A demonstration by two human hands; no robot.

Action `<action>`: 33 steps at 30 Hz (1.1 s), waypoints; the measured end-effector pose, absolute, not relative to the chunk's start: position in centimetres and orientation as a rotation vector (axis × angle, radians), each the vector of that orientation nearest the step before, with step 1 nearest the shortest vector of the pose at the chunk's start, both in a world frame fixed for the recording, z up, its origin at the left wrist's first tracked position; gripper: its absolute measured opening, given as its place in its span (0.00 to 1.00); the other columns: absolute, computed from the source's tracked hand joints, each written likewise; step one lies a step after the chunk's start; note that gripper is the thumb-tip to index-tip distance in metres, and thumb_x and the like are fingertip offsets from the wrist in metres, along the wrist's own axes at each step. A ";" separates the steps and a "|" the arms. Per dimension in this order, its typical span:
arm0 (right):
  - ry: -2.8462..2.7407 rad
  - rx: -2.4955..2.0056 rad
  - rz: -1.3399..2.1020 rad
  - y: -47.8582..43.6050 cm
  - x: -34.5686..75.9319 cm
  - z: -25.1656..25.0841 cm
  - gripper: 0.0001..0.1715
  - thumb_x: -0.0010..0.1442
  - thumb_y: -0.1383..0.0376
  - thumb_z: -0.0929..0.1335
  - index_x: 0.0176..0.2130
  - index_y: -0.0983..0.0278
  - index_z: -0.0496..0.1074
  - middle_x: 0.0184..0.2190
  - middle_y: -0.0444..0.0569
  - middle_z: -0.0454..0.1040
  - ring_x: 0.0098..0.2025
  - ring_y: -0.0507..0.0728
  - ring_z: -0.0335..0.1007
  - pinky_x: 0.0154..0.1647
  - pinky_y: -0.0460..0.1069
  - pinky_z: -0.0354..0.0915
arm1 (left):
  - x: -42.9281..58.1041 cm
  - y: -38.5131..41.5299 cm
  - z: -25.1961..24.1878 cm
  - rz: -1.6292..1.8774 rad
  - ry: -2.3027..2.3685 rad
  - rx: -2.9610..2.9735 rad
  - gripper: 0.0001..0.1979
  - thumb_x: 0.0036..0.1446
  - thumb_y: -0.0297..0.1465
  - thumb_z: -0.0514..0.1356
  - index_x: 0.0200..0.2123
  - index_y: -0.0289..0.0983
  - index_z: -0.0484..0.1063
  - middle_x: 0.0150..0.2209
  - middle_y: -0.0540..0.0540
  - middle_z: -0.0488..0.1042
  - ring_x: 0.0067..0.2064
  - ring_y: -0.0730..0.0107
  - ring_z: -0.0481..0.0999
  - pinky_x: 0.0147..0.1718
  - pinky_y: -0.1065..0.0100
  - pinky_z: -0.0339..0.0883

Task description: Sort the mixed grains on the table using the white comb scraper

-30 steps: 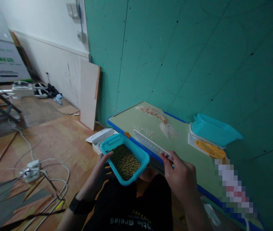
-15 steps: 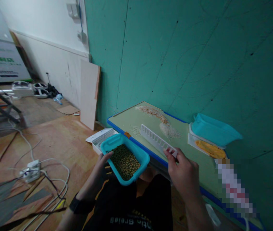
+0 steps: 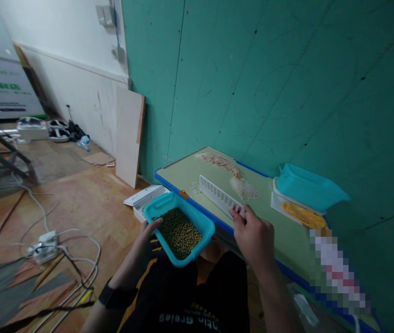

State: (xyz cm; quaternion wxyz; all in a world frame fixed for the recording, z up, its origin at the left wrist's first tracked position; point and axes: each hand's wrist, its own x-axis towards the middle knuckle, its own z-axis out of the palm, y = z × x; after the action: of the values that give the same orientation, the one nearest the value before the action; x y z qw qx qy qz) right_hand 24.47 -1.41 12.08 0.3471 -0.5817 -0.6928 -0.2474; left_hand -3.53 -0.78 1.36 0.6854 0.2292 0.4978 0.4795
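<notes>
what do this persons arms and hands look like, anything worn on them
Both are bare: no gloves, and no rings that show. The left hand has a black wristband, like a watch strap or tracker, behind it. The right hand and its forearm wear nothing. No sleeves reach either forearm. The black top below has orange stripes and pale lettering.

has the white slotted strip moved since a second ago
Yes. The white slotted strip, pinched in the right hand, has gone inward from the table's blue edge toward the white grain pile; the left hand holds the teal tray.
</notes>
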 end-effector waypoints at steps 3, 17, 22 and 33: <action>-1.814 -1.483 -0.632 -1.6 24.3 12.2 0.24 0.78 0.60 0.63 0.34 0.63 0.79 0.22 0.52 0.81 0.20 0.56 0.74 0.27 0.50 0.55 | -3.5 -0.9 1.5 1.079 1.135 0.506 0.46 0.53 0.58 0.71 0.68 0.44 0.65 0.46 0.39 0.83 0.47 0.45 0.84 0.42 0.52 0.77; -1.934 -1.354 -0.628 -2.8 23.9 12.2 0.14 0.76 0.63 0.69 0.38 0.63 0.81 0.24 0.47 0.83 0.21 0.55 0.78 0.25 0.48 0.59 | -3.3 -1.5 2.8 1.082 1.119 0.525 0.44 0.54 0.57 0.70 0.69 0.46 0.66 0.49 0.39 0.84 0.47 0.47 0.85 0.41 0.54 0.76; -1.920 -1.325 -0.600 -2.9 23.4 12.2 0.16 0.76 0.62 0.68 0.38 0.63 0.81 0.23 0.47 0.82 0.21 0.54 0.77 0.25 0.48 0.58 | -3.2 -1.7 3.2 1.081 1.129 0.524 0.42 0.55 0.57 0.69 0.67 0.45 0.67 0.52 0.38 0.83 0.48 0.46 0.85 0.39 0.55 0.76; -1.935 -1.327 -0.512 -3.2 23.3 12.0 0.13 0.76 0.62 0.68 0.40 0.62 0.81 0.28 0.49 0.85 0.23 0.54 0.79 0.26 0.48 0.63 | -3.3 -1.9 3.2 1.115 1.123 0.545 0.43 0.52 0.58 0.71 0.65 0.46 0.67 0.47 0.41 0.83 0.48 0.46 0.85 0.39 0.55 0.76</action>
State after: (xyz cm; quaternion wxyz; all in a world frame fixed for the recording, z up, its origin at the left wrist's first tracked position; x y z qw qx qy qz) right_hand 23.31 -3.20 11.97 0.3615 -0.5153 -0.7511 -0.1988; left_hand -3.25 -1.89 3.18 0.6699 0.2416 0.4984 0.4945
